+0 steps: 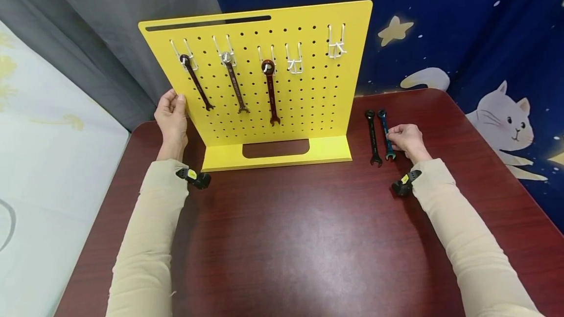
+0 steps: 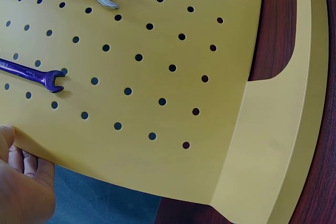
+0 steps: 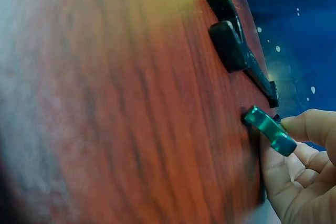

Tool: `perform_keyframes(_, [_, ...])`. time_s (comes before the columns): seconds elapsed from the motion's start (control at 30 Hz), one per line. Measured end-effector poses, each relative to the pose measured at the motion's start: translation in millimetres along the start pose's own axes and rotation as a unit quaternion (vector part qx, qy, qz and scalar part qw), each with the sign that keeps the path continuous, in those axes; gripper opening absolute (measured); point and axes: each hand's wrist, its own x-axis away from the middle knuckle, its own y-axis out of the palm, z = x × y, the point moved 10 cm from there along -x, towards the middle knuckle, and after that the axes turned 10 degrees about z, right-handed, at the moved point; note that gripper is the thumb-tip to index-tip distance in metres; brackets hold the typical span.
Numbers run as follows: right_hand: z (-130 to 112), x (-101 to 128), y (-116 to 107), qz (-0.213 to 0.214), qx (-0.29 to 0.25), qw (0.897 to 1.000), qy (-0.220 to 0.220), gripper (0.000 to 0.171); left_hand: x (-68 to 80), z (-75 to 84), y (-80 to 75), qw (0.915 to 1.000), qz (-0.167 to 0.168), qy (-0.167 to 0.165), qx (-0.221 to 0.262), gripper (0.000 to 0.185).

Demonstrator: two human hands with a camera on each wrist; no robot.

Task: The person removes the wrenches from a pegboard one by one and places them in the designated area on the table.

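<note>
Dark red wood-grain table (image 1: 308, 238) carries everything shown. Upright on it stands a yellow pegboard (image 1: 317, 92) with a folded base and rows of round holes; my left hand (image 1: 172, 116) grips its left edge, thumb on the front face, fingers curled behind. Three wrenches hang from white hooks: a dark one (image 1: 197, 84), a silver one (image 1: 234, 84), and a reddish one (image 1: 270, 94). Two further hooks (image 1: 294, 60) stand bare. Right of the pegboard, flat on the table, lie a black wrench (image 1: 372, 137) and, just beside it, the teal wrench (image 1: 385, 133): slim, metallic blue-green, ring end away from me, open end near. My right hand (image 1: 407, 140) pinches its shank between thumb and fingertips (image 3: 294, 129).
</note>
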Motion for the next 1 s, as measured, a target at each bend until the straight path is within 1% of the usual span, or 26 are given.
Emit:
perform_keyframes(0.2, [-1.6, -0.8, -2.1, 0.011, 0.023, 1.000, -0.006, 0.027, 0.4, 0.4, 0.0, 1.0000, -0.001, -0.001, -0.010, 0.025])
perform_keyframes(0.33, [-3.7, -0.6, -3.2, 0.016, 0.027, 0.999, -0.013, 0.025, -0.5, -0.9, -0.6, 0.9999, -0.003, -0.005, -0.011, 0.025])
perform_keyframes(0.5, [-4.1, -1.3, -4.4, 0.021, 0.035, 0.999, -0.016, 0.024, -1.0, -1.1, -0.5, 1.0000, -0.005, 0.000, 0.000, 0.024])
perform_keyframes(0.73, [-3.7, -0.9, -3.3, 0.016, 0.031, 0.999, -0.005, 0.025, 1.5, 1.3, 0.2, 0.9994, -0.010, 0.004, 0.033, 0.021])
perform_keyframes(1.0, [-4.0, -0.4, -2.1, 0.008, 0.035, 0.999, -0.009, 0.024, 2.9, 2.2, 0.4, 0.9994, -0.013, 0.006, 0.031, 0.021])
